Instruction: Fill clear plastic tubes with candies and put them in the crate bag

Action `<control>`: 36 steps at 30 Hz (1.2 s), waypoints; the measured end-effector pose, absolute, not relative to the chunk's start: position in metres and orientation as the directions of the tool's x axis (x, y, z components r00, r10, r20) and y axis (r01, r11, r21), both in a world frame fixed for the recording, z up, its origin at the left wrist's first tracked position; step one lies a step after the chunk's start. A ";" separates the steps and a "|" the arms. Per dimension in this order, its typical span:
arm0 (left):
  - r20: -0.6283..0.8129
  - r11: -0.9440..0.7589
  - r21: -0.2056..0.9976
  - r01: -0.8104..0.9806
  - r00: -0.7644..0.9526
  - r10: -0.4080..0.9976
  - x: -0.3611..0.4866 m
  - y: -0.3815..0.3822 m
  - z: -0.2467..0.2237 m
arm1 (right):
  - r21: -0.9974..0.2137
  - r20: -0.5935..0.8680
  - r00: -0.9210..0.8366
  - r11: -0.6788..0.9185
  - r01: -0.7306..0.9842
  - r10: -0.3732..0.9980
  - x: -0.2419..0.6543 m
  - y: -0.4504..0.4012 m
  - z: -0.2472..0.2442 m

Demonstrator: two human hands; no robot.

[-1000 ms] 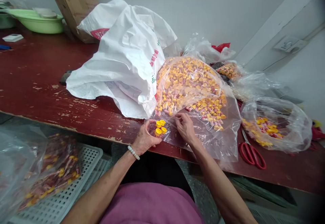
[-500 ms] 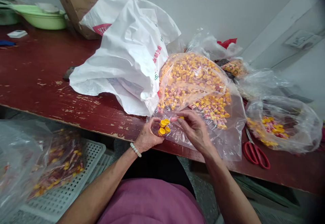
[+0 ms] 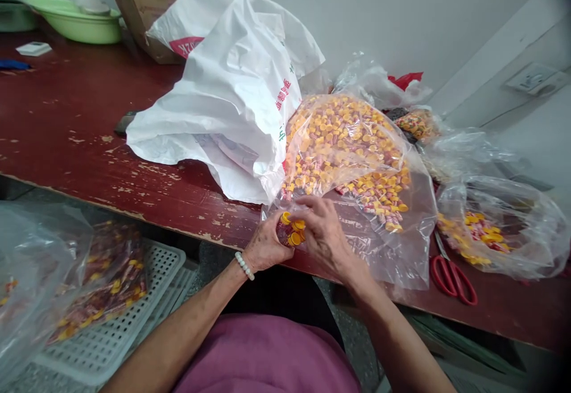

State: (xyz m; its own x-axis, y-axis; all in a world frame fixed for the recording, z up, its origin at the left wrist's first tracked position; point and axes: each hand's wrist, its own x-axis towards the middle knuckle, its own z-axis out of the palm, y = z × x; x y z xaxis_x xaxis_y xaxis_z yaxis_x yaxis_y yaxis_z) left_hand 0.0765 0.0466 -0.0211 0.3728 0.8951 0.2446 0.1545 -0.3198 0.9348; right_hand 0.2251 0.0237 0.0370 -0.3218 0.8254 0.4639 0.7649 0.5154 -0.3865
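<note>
My left hand is closed round a small bunch of yellow-capped tubes, with their round yellow ends facing up. My right hand has come up against this bunch, thumb and fingers pinched at a yellow-capped tube on its right side; the fingers hide most of that piece. Just beyond both hands lies a large clear plastic bag, spread on the table and heaped with many loose yellow-capped tubes with pink-and-red bodies.
A white woven sack slumps left of the heap. Red-handled scissors lie at right, near another clear bag of yellow-and-pink pieces. Below the red table, at left, a filled bag rests on a white crate.
My right hand has moved left with a single yellow-capped tube, from beside the bunch to touching it. My left hand keeps its hold. The whole view has shifted slightly.
</note>
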 end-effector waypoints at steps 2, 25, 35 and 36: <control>0.246 -0.309 0.944 0.117 0.374 0.894 0.077 0.047 -0.022 | -0.343 0.400 -0.370 0.511 0.788 0.839 0.222 0.022 0.033; 0.117 -0.160 0.973 0.166 0.245 0.963 0.076 0.052 -0.022 | -0.451 0.285 0.295 -0.144 0.881 0.912 0.314 0.112 -0.020; 0.175 -0.219 0.970 0.105 0.325 0.929 0.075 0.050 -0.015 | -0.619 0.447 -0.250 0.499 0.607 0.859 0.222 -0.003 0.044; 0.201 -0.249 0.962 0.111 0.326 0.924 0.075 0.049 -0.014 | -0.584 0.456 -0.293 0.531 0.614 0.840 0.214 -0.001 0.044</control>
